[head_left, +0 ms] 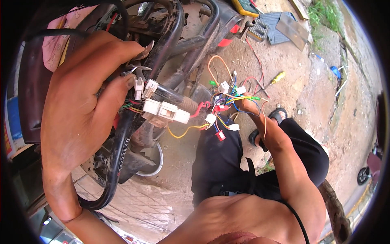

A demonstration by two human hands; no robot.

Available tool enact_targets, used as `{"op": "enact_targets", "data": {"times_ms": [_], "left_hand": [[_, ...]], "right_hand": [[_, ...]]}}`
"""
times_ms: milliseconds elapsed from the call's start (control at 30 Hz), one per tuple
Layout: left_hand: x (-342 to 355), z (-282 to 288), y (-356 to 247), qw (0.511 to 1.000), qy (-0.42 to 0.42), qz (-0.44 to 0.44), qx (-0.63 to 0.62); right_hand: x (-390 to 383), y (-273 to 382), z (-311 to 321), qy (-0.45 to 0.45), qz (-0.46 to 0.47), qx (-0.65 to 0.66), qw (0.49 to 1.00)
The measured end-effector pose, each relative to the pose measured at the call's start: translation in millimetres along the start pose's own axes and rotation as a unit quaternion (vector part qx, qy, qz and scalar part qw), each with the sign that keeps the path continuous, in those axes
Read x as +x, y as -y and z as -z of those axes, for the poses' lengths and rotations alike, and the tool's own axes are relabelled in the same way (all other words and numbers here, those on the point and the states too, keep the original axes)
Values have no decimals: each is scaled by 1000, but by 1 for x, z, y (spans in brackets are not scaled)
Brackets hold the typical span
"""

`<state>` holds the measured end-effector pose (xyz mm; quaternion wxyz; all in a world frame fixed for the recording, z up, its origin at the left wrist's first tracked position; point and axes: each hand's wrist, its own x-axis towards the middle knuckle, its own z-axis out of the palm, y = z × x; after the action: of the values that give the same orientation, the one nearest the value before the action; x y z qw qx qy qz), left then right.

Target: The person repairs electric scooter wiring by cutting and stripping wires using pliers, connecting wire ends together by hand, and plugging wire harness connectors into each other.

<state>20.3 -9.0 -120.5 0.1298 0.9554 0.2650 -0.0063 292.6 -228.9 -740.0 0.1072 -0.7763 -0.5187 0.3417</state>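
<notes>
On the left, my left hand (95, 89) reaches over the black tube frame with its thumb and fingers closed around a small pointed metal tool (140, 68). The tool's kind is hard to make out, as the fingers cover most of it. Just below its tip are two small white connectors (150, 88), and a larger white connector block (162, 112) hangs beside the tube. From there a red wire and a yellow wire run right to a wiring harness (221, 101) with many coloured wires and white, red and green plugs. My right hand (248, 105) grips this bundle, its fingertips partly hidden by wires.
The vehicle's black tube frame (118, 162) curves around my left arm. A yellow-handled screwdriver (278, 77) lies on the ground beside a red wire. Farther off are a yellow meter (245, 7), a pedal (258, 30) and a grey mat (276, 26). My sandalled foot (278, 116) stands near.
</notes>
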Motion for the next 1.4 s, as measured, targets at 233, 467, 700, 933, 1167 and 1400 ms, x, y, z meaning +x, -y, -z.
{"op": "enact_targets", "data": {"times_ms": [233, 467, 700, 933, 1167, 1400], "left_hand": [[-5, 9, 2, 999, -15, -26, 45], [-11, 19, -10, 999, -11, 0, 40], [-6, 3, 7, 999, -21, -27, 3], [-8, 11, 7, 998, -37, -50, -15], [-17, 22, -2, 986, -132, -80, -58], [-20, 17, -35, 955, -170, -177, -168]], "right_hand": [[14, -2, 28, 24, -11, -43, 999], [-5, 58, 24, -59, 151, -37, 986], [-20, 61, 74, 9, 90, 92, 992], [6, 102, 253, 72, -13, 247, 966], [-102, 243, 401, -11, 126, 458, 880], [-193, 366, 389, -7, 301, 563, 770]]}}
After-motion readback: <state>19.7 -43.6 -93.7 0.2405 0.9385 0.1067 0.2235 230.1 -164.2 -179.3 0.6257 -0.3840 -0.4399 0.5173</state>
